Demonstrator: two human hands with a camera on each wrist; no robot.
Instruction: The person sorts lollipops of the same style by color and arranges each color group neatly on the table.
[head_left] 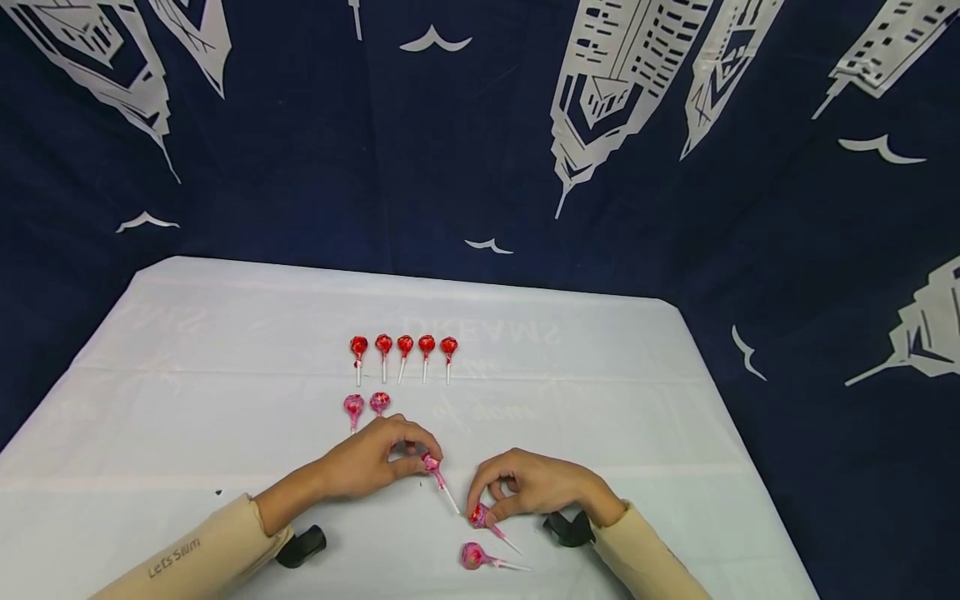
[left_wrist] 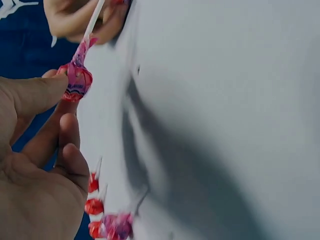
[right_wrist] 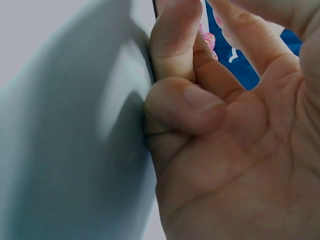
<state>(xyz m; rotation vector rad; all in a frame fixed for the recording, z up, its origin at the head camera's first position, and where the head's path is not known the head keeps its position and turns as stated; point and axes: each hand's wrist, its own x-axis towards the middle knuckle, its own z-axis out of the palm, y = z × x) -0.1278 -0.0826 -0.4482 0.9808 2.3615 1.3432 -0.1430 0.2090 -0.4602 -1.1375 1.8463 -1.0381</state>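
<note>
Between thumb and fingertips, my left hand [head_left: 378, 457] pinches a pink-wrapped lollipop [left_wrist: 77, 82] by its candy head, its white stick pointing toward the right hand. My right hand [head_left: 536, 483] holds a second pink lollipop [head_left: 478, 518] by the head, low over the table, stick toward the front right. Just in front of it lies a loose pink lollipop [head_left: 472, 556]. Two more pink ones, a left one [head_left: 354, 406] and a right one [head_left: 380, 402], lie behind the left hand, which partly covers their sticks. In the right wrist view the fingers hide most of the held candy.
Several red lollipops [head_left: 405, 344] form a row farther back, heads away from me. The table [head_left: 600, 375] has a white cover. A dark blue cloth [head_left: 450, 150] with white building prints hangs behind it. Black straps show under both wrists.
</note>
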